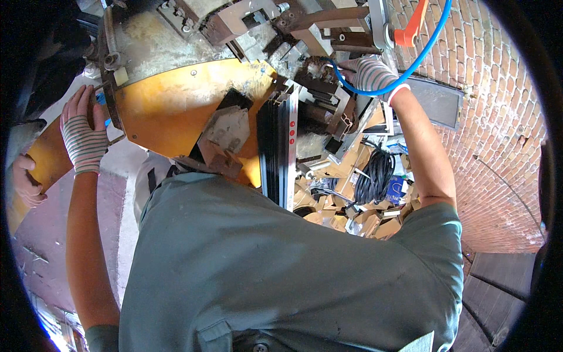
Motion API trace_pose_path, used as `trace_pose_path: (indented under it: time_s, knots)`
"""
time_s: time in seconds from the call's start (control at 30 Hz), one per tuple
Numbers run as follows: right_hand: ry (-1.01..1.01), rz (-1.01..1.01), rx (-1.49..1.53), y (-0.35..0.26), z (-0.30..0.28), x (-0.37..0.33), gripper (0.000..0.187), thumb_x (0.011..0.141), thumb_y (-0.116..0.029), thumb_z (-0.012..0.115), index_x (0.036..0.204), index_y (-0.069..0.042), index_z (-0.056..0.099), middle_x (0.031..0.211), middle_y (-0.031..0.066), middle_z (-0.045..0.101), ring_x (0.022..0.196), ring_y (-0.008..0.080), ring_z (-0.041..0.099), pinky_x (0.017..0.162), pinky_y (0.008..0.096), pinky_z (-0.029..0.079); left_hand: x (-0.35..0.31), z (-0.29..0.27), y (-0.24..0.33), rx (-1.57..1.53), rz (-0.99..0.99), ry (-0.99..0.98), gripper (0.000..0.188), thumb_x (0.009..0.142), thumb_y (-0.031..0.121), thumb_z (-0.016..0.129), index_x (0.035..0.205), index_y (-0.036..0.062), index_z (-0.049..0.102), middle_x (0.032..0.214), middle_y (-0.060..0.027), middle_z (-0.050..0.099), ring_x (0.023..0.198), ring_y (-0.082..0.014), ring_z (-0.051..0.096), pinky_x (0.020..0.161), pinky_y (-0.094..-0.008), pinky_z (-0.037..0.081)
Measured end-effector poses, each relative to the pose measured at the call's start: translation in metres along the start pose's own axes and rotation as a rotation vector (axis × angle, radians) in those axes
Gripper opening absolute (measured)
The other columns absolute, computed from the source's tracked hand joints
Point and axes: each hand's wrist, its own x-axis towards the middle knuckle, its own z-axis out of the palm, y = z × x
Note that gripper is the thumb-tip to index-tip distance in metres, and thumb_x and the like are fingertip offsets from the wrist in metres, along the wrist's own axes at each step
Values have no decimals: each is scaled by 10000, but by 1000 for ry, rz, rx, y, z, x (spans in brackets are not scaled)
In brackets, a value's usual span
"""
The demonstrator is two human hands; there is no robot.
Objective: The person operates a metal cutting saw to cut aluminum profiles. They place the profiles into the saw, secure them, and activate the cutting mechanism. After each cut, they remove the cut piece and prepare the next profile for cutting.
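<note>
My left hand, in a striped knit glove with bare fingertips, lies with its fingers stretched out on a dark edge beside the yellow machine panel. Over at the machine's right side, my right hand wears a matching glove, with its fingers bent in among dark metal parts. A blue hose loops across that hand and ends near its fingertips. Whatever the fingers grip there is mostly hidden. A black and silver aluminium profile stretches between my body and the metal fixtures.
At the far left another person's hand rests on a yellow part. Cardboard scraps and a coil of black cable lie below my right arm. An orange lever sticks out near the brick wall.
</note>
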Motion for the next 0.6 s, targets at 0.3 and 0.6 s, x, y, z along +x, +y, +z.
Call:
trace_pose_path:
  time_s: [0.3, 0.6]
  knots:
    - [41, -16, 24, -2, 5, 2, 414, 1017, -334, 596, 1319, -69, 698, 1054, 263, 731, 970, 453, 699, 865, 488, 560, -2, 1, 0, 14, -18, -8, 429, 976, 167, 634, 1403, 123, 634, 1420, -133, 640, 1316, -360, 583, 1153, -506, 422]
    - [57, 111, 69, -1, 18, -4, 389, 1034, -350, 617, 1320, -103, 708, 990, 241, 748, 948, 418, 722, 841, 475, 565, -1, 2, 0, 6, -13, -22, 425, 987, 161, 606, 1406, 95, 624, 1417, -153, 636, 1322, -370, 574, 1155, -511, 414]
